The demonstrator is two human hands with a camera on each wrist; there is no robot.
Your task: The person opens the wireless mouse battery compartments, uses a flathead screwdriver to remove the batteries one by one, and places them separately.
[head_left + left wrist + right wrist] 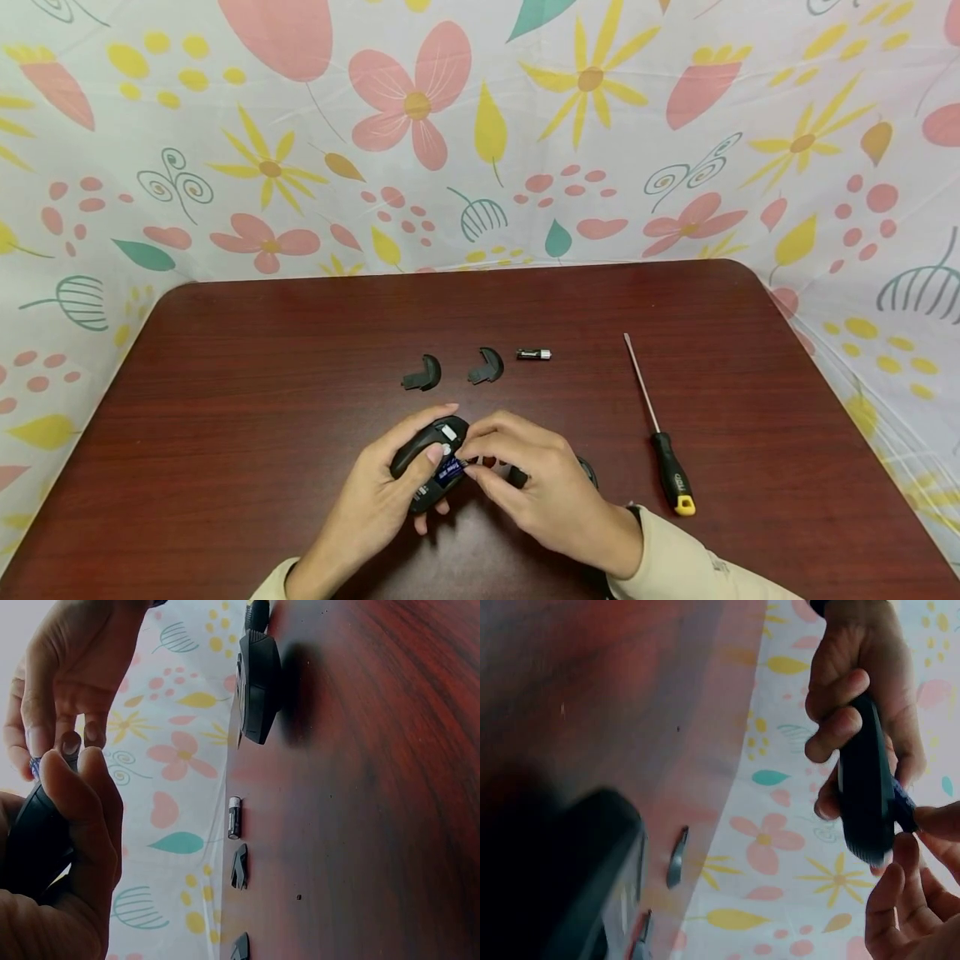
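My left hand [375,483] grips a black computer mouse [405,461], its underside turned up and the thumb lying across it. A blue battery [450,472] lies at the mouse's open slot. My right hand [536,467] pinches that battery by its end between thumb and fingertips. Seen from the right wrist, the blue battery [901,804] sticks out at a slant from the side of the mouse [864,780]. In the left wrist view, the left fingers [71,795] curl round the mouse and cover much of it.
Two black curved covers [423,372] [486,365] and a black-and-silver battery [534,354] lie beyond the hands. To the right is a screwdriver [660,433] with a black and yellow handle. Another black device [259,686] stands on the table, partly hidden behind the right hand in the head view.
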